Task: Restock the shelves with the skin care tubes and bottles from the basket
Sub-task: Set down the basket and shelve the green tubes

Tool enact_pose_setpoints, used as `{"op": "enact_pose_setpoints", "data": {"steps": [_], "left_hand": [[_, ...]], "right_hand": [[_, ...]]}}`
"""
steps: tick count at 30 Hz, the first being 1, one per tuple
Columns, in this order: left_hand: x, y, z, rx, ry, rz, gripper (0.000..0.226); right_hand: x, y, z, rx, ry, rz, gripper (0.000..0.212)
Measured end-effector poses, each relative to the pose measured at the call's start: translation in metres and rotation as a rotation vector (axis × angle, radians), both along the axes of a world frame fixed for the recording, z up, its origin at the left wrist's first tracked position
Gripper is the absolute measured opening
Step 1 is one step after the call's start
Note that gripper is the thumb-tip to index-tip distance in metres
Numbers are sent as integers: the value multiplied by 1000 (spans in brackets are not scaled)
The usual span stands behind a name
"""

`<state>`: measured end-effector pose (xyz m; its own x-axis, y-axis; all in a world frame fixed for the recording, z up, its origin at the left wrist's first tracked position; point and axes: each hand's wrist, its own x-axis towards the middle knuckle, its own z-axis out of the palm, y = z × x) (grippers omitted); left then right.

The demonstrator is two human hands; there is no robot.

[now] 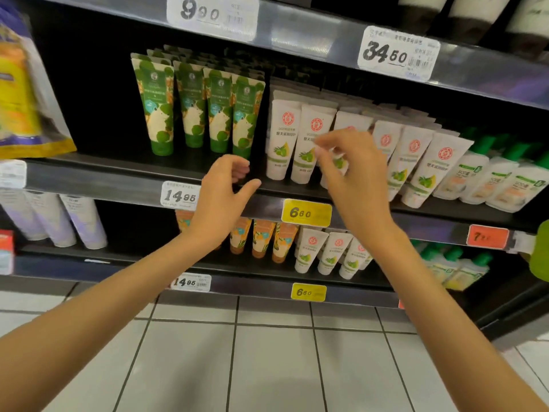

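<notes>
- The shelves fill the upper frame; the middle one looks well stocked.
- Green tubes at centre left and white tubes at centre stand in full rows, so this stretch seems nearly done. No basket shows, so what is left is unknown.
- Right hand, right of centre, has bent fingers against the white tubes; it is too blurred to tell whether they pinch one.
- Left hand, at centre, is loosely curled and empty.

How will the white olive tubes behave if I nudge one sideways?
Likely tippy: the white tubes stand on narrow caps, wide ends up, packed close, so one may topple its neighbours. Probably light and soft-walled, being slim plastic.
</notes>
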<state>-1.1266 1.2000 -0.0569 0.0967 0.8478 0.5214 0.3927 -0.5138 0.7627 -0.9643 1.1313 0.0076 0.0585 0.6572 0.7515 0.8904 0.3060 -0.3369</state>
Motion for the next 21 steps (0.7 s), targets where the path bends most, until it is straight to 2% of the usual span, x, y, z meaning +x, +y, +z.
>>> {"op": "enact_pose_setpoints", "data": {"steps": [4,11,17,21], "left_hand": [[-64,-25,-7,-24,-6,-43,22],[-194,-69,-23,-161,-147,49,24],[-330,-165,-43,-252,-170,325,22],[-428,-251,-60,-338,-140,647,20]], "right_hand": [[-60,-8,-20,-189,198,209,14],[-188,-9,-37,-362,191,534,14],[-311,-24,-56,-627,-39,914,16],[-401,-48,-77,-756,-113,1196,14]]}}
